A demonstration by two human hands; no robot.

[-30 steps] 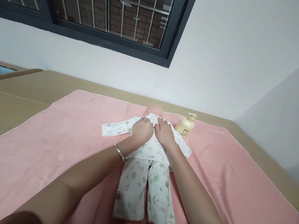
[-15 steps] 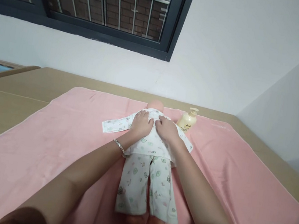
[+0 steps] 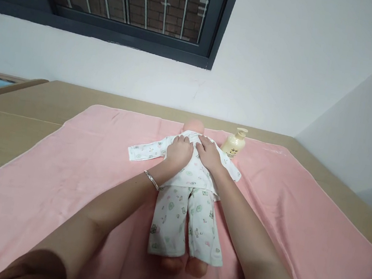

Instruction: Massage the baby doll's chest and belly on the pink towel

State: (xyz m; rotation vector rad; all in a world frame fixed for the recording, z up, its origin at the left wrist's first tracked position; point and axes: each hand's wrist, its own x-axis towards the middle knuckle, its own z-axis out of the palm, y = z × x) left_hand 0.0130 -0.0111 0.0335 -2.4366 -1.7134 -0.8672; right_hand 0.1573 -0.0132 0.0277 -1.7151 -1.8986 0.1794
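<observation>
While curled left hand [image 3: 179, 153] and flat right hand [image 3: 209, 155] touch doll [image 3: 192, 177], pink blanket [image 3: 75, 165] overlies wood [image 3: 39, 100] below window [image 3: 128, 6].

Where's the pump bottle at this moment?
In the head view, the pump bottle is right of centre near the pink blanket's far edge, just beyond the white sleeve to the right of the right hand.
</observation>
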